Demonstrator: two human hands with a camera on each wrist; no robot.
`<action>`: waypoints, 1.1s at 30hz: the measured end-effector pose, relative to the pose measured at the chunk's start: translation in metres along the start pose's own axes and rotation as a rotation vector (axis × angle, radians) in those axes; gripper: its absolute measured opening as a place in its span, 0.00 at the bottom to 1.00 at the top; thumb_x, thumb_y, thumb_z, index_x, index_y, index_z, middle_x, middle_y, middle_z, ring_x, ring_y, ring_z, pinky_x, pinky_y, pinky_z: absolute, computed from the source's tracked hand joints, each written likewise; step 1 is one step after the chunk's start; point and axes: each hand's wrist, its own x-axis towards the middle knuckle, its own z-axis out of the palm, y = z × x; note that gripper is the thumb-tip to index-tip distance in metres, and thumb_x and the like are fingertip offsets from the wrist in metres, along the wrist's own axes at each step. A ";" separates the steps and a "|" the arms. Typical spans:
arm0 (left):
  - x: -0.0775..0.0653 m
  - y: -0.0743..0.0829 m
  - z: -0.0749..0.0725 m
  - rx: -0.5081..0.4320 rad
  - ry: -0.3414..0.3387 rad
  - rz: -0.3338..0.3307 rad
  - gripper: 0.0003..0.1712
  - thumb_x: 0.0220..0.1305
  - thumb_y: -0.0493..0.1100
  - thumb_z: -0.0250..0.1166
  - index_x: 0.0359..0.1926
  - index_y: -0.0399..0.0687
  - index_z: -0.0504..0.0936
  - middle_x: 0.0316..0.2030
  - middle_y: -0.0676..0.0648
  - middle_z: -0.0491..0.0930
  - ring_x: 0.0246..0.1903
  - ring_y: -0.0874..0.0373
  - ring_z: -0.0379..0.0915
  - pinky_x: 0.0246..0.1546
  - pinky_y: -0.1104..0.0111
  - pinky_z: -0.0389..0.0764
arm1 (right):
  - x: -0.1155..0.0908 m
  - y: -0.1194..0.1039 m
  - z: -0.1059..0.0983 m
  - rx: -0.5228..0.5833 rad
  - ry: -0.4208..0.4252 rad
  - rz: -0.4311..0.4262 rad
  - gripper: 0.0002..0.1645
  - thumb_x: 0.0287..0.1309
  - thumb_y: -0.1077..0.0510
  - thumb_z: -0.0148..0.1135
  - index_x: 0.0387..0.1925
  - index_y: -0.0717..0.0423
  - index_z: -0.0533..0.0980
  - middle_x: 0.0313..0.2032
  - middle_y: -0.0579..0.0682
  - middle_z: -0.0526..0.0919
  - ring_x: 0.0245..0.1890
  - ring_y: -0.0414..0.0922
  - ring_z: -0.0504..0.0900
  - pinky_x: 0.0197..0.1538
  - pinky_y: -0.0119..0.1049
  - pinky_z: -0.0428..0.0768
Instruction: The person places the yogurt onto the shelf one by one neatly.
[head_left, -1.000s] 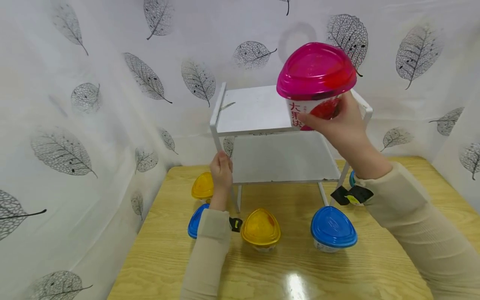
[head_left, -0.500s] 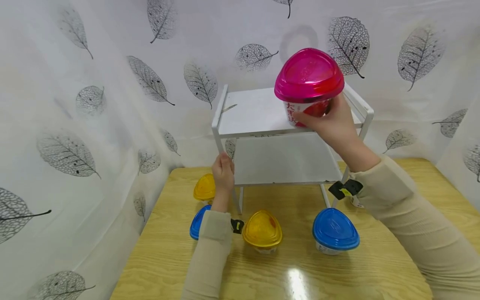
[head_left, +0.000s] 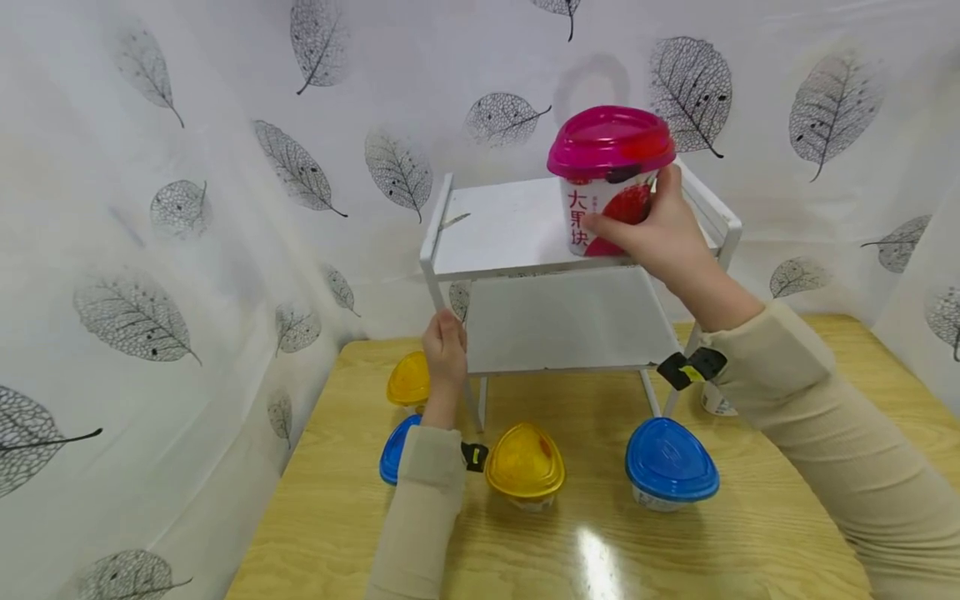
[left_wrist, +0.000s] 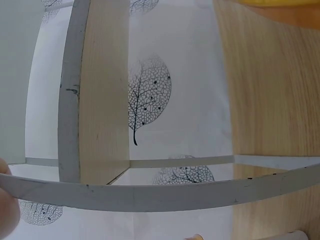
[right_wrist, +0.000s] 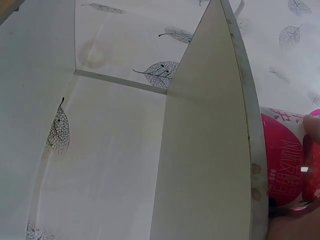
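My right hand (head_left: 671, 237) holds a yogurt cup (head_left: 609, 150) with a pink lid and a strawberry print, thumb on its front and fingers behind it. The cup is upright at the front of the top board of a white two-tier shelf (head_left: 491, 229). In the right wrist view the cup's printed side (right_wrist: 284, 162) shows right at the board's front edge (right_wrist: 252, 150). My left hand (head_left: 446, 346) grips the shelf's left front leg. The left wrist view shows that leg (left_wrist: 165, 196) crossing, with a fingertip (left_wrist: 7, 207) at the left.
On the wooden table (head_left: 330, 533) stand a yellow-lidded cup (head_left: 527, 460) and a blue-lidded cup (head_left: 670, 460) in front of the shelf. Another yellow-lidded cup (head_left: 408, 379) and blue-lidded cup (head_left: 393, 450) stand at the left. A partly hidden cup (head_left: 716, 400) is behind the right sleeve.
My right hand has brought the pink-lidded cup down and slightly left to the top board, its lid now seen more from the side. The left hand keeps its grip on the leg.
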 end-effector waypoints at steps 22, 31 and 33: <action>0.000 -0.030 -0.004 0.032 0.029 0.024 0.39 0.60 0.66 0.39 0.18 0.30 0.57 0.10 0.56 0.55 0.10 0.66 0.49 0.09 0.75 0.51 | -0.018 0.007 -0.010 0.066 0.082 -0.072 0.35 0.54 0.58 0.60 0.60 0.57 0.56 0.55 0.56 0.66 0.54 0.49 0.66 0.56 0.39 0.64; 0.001 -0.029 -0.003 0.017 0.014 0.015 0.38 0.61 0.63 0.40 0.18 0.29 0.58 0.10 0.57 0.55 0.10 0.67 0.50 0.10 0.76 0.52 | -0.015 0.006 -0.009 0.059 0.089 -0.062 0.35 0.53 0.58 0.61 0.60 0.57 0.57 0.55 0.55 0.67 0.52 0.48 0.69 0.51 0.38 0.70; 0.001 -0.023 -0.003 0.015 0.009 0.022 0.38 0.61 0.62 0.40 0.18 0.28 0.57 0.10 0.58 0.55 0.10 0.67 0.50 0.11 0.76 0.52 | -0.014 0.005 -0.007 0.061 0.088 -0.057 0.35 0.53 0.58 0.61 0.60 0.56 0.57 0.55 0.55 0.67 0.52 0.48 0.69 0.51 0.37 0.69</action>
